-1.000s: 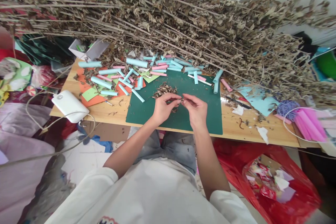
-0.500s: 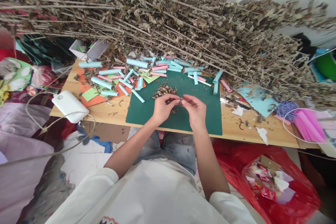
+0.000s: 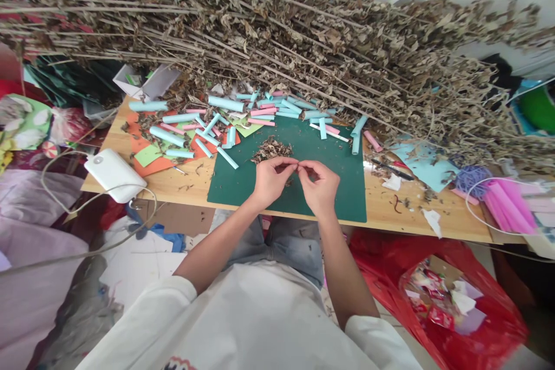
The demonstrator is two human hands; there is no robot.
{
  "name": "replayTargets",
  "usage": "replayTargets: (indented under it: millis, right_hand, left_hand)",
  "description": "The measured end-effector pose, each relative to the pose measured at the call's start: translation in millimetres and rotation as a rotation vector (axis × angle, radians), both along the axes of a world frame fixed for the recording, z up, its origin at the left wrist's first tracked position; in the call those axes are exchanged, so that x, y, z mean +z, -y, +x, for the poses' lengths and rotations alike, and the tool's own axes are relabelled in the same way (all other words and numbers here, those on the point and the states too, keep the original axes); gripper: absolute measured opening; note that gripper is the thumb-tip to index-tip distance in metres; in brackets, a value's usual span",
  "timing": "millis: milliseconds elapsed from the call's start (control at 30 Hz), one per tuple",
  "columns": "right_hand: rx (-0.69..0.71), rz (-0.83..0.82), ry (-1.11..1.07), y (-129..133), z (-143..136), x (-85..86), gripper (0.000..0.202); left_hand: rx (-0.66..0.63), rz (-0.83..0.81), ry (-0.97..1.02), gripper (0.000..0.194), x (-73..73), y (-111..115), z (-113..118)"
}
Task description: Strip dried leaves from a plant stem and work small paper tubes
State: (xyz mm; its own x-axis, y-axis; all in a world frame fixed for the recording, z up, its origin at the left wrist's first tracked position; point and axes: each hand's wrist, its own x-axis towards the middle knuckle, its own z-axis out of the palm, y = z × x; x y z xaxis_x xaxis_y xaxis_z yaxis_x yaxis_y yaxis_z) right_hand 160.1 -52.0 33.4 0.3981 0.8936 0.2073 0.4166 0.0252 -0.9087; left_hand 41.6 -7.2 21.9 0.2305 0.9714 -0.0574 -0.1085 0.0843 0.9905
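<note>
Green mat: laid on a wooden table, probably as a flat surface under the hands. Left hand: over the mat, thumb and forefinger tips pinched together. Right hand: over the mat, likewise pinched, its tips meeting the left's; so fine a grip suggests something very small, but whether anything sits between them cannot be told. Dried leaf pile: on the mat, just beyond the left hand, likely placed there for easy reach; its near side is covered by that hand. Rolled paper tubes, blue and pink: along the mat's far edge and to its left, perhaps set aside from the hands; several overlap, uncountable. Dried stalks: heaped beyond the mat, cut off at left, hiding the table's far edge.
</note>
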Motion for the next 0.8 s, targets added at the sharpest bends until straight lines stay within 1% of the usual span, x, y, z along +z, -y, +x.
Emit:
replayTargets:
  millis: [133,200,267,333,433,500,567,667,733,800]
  right_hand:
    - [-0.101,0.039,-0.354,-8,-4,-11.4,0.015]
    - [-0.156,0.038,-0.404,-12,2,-15.6,0.018]
    - [-0.189,0.007,-0.308,-15,14,-18.2,0.017]
    - [-0.201,-0.038,-0.106,-19,28,-20.4,0.014]
    - [-0.175,-0.111,0.199,-23,47,-24.3,0.016]
    - [-0.144,-0.141,0.312,-25,54,-26.5,0.019]
    - [-0.134,-0.153,0.344,-25,58,-26.7,0.022]
    - [-0.163,-0.135,0.294,-20,58,-20.6,0.025]
    - [-0.166,-0.109,0.216,-14,54,-12.8,0.024]
    - [-0.092,-0.088,0.082,-7,46,-3.8,0.024]
  left_hand:
    - [0.073,-0.113,0.157,0.018,-1.5,-3,4]
    - [0.088,-0.150,0.189,0.020,-2.3,-4,3]
    - [0.083,-0.168,0.193,0.021,-2.2,-4,2]
    - [0.075,-0.168,0.174,0.022,-1.9,-4,1]
    - [0.064,-0.136,0.125,0.023,-2.6,-3,1]
    - [0.042,-0.094,0.100,0.023,-4.1,-3,1]
    - [0.009,-0.046,0.079,0.025,-5.6,-3,1]
    - [-0.010,-0.011,0.065,0.024,-5.8,-4,0]
    - [0.006,-0.031,0.076,0.022,-4.3,-4,0]
    - [0.019,-0.074,0.097,0.021,-2.3,-4,1]
